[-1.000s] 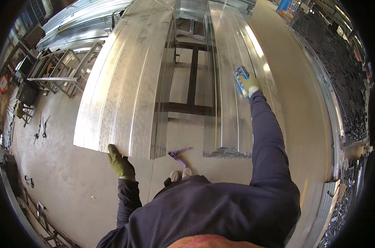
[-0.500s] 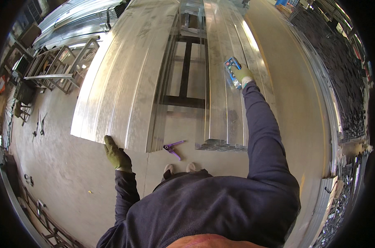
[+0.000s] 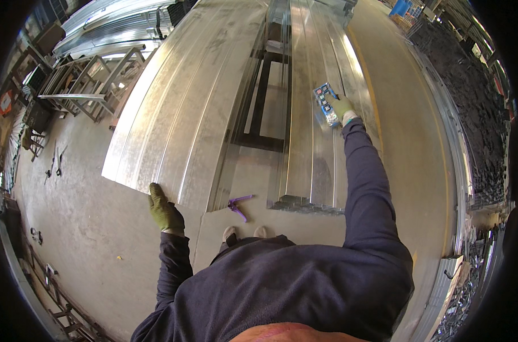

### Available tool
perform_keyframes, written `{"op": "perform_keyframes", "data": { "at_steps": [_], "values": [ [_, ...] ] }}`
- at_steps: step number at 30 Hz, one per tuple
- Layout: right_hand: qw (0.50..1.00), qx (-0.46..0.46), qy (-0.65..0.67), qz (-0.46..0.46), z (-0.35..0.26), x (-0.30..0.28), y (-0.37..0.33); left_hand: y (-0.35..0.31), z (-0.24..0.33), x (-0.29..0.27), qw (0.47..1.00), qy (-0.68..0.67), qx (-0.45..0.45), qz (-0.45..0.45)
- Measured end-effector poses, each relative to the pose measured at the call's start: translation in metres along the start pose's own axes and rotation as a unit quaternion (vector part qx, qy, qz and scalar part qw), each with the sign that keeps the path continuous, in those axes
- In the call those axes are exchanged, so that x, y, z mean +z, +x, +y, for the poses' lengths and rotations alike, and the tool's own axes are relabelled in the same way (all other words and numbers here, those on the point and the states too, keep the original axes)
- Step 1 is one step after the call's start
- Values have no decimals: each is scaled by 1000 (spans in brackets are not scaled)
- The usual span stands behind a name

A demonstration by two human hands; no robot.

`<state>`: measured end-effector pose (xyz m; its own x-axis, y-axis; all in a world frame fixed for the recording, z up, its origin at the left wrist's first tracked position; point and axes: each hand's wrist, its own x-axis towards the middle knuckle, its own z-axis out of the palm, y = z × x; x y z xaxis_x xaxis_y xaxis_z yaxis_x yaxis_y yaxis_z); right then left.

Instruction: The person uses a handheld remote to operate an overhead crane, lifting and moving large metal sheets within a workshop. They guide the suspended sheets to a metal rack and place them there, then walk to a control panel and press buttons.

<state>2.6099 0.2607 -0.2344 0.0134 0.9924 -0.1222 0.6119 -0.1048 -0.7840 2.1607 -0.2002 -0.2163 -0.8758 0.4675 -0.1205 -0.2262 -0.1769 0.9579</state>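
My right hand (image 3: pixel 341 106), in a green glove, grips a blue remote control (image 3: pixel 326 104) with several buttons on its face. It is above the right stack of long metal profiles (image 3: pixel 302 165), and the thumb lies over the buttons. My left hand (image 3: pixel 166 214), also gloved in green, is at the near end of the left stack of wide, shiny metal profiles (image 3: pixel 185 131). Its fingers are stretched out against the end edge, holding nothing visible. On the floor between the stacks lies a purple-handled tool (image 3: pixel 238 208), its exact kind unclear.
Between the stacks runs a dark metal frame (image 3: pixel 258 108). At the left stands a metal rack (image 3: pixel 99 85), with long bundled profiles (image 3: pixel 105 25) behind it. Along the right side lies a dark pile of material (image 3: pixel 453 91). Metal scraps (image 3: pixel 470 302) lie at the lower right.
The remote control has tilted so its button face shows more plainly. The scene has shifted slightly in view. My left hand stays by the end edge of the left stack.
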Motion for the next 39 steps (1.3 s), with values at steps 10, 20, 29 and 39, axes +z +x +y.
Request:
{"op": "perform_keyframes", "data": {
  "at_steps": [10, 20, 29, 39],
  "values": [
    [970, 60, 230, -56, 9, 2, 0, 2, -13, -15, 967, 207, 124, -78],
    [929, 84, 354, -74, -11, -10, -36, -20, 8, 0, 994, 52, -57, -76],
    [922, 51, 383, -18, 1, 2, -35, -32, 14, 12, 993, 56, -61, -85],
    [880, 64, 467, -56, -7, -8, -54, -37, 4, 4, 994, 18, -69, -83]
  ]
}}
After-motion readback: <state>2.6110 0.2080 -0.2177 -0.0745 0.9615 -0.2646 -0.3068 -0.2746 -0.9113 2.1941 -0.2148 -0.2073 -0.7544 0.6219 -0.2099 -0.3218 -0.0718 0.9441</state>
